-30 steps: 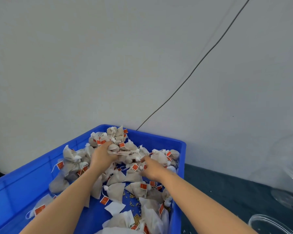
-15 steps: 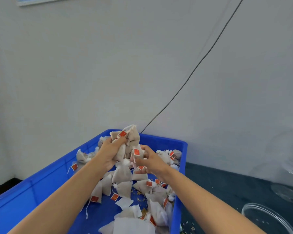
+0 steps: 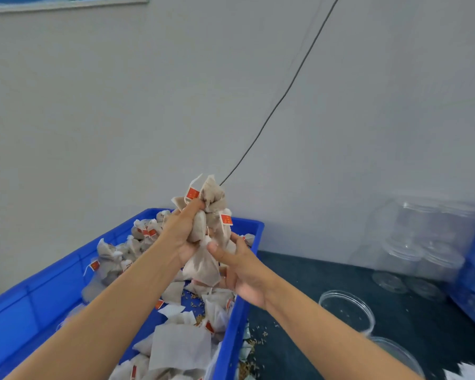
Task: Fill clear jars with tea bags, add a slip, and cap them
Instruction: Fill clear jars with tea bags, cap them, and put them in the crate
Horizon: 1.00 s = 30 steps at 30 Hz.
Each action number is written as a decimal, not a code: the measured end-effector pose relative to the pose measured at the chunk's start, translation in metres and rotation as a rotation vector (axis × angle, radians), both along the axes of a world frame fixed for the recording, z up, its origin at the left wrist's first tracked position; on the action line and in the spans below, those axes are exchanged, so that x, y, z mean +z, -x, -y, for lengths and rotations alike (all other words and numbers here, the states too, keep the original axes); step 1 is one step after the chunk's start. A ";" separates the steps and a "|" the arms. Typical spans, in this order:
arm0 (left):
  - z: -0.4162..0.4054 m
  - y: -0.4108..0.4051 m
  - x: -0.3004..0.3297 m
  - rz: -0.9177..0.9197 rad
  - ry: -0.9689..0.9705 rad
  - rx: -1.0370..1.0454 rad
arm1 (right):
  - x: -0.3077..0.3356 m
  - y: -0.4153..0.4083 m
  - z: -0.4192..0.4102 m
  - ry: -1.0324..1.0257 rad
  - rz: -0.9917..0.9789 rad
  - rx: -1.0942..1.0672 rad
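Above the far end of the blue crate (image 3: pixel 39 305), both hands are raised together around one bunch of tea bags (image 3: pixel 207 231). Left hand (image 3: pixel 183 237): fingers curled round the bunch from the left, thumb up by a red tag. Right hand (image 3: pixel 240 266): cupped under and against the bunch from the right, thumb pressed on a hanging bag. Loose tea bags (image 3: pixel 115 256) lie heaped in the crate below. Open clear jar (image 3: pixel 346 311) stands on the dark table (image 3: pixel 299 275), right of the crate, well apart from the bunch. Stacked clear jars (image 3: pixel 422 242) stand against the wall. Spilled grains (image 3: pixel 258 338) lie beside the crate.
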<state>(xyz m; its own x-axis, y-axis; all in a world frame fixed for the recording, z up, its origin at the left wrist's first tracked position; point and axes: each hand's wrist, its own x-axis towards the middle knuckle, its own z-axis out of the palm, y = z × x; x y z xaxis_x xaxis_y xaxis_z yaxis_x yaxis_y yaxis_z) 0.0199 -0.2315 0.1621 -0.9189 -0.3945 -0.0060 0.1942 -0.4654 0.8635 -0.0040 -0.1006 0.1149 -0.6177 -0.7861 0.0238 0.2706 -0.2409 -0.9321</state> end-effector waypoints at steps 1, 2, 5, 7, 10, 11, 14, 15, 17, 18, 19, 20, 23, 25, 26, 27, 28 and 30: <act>-0.007 -0.001 0.002 -0.015 -0.011 0.003 | 0.001 -0.005 -0.007 0.021 -0.001 -0.011; -0.014 -0.001 0.003 -0.023 -0.021 0.013 | 0.002 -0.010 -0.014 0.028 -0.014 -0.036; -0.038 -0.003 0.009 -0.050 -0.046 0.050 | 0.007 -0.018 -0.038 0.006 -0.095 -0.138; -0.053 -0.002 0.012 -0.057 -0.064 0.076 | 0.011 -0.019 -0.057 -0.013 -0.155 -0.168; -0.076 0.001 0.011 -0.064 -0.060 0.155 | 0.018 -0.018 -0.087 -0.035 -0.242 -0.194; -0.083 0.003 0.008 -0.062 -0.039 0.188 | 0.021 -0.018 -0.097 -0.046 -0.282 -0.205; -0.103 0.008 0.000 -0.047 -0.024 0.194 | 0.029 -0.015 -0.120 -0.072 -0.419 -0.249; -0.109 0.010 -0.002 -0.041 -0.027 0.177 | 0.032 -0.014 -0.126 -0.072 -0.456 -0.261; -0.121 0.013 -0.004 -0.038 -0.033 0.153 | 0.036 -0.011 -0.135 -0.052 -0.506 -0.275; -0.126 0.015 -0.005 -0.038 -0.042 0.140 | 0.038 -0.010 -0.139 -0.030 -0.517 -0.280; -0.131 0.015 -0.005 -0.039 -0.049 0.120 | 0.038 -0.008 -0.142 -0.004 -0.519 -0.283; -0.135 0.016 -0.006 -0.040 -0.046 0.092 | 0.038 -0.006 -0.145 0.024 -0.515 -0.281; -0.145 0.017 -0.010 -0.040 -0.015 0.041 | 0.035 -0.001 -0.153 0.091 -0.493 -0.251; -0.147 0.019 -0.014 -0.047 0.013 0.052 | 0.032 0.001 -0.158 0.104 -0.494 -0.240; -0.148 0.019 -0.015 -0.057 0.031 0.059 | 0.031 0.002 -0.159 0.105 -0.496 -0.241; -0.148 0.019 -0.018 -0.068 0.053 0.067 | 0.030 0.004 -0.159 0.105 -0.498 -0.246; -0.148 0.020 -0.020 -0.081 0.074 0.077 | 0.031 0.004 -0.160 0.103 -0.502 -0.253; -0.147 0.022 -0.025 -0.095 0.100 0.088 | 0.033 0.005 -0.159 0.088 -0.510 -0.266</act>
<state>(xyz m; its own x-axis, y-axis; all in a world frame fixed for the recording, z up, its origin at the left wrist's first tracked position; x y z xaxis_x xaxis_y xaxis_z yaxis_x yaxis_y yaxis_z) -0.0018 -0.0849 0.1369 -0.8755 -0.4675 0.1221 0.3129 -0.3560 0.8805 -0.0091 0.0583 0.1477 -0.6870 -0.5868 0.4285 -0.2879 -0.3217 -0.9020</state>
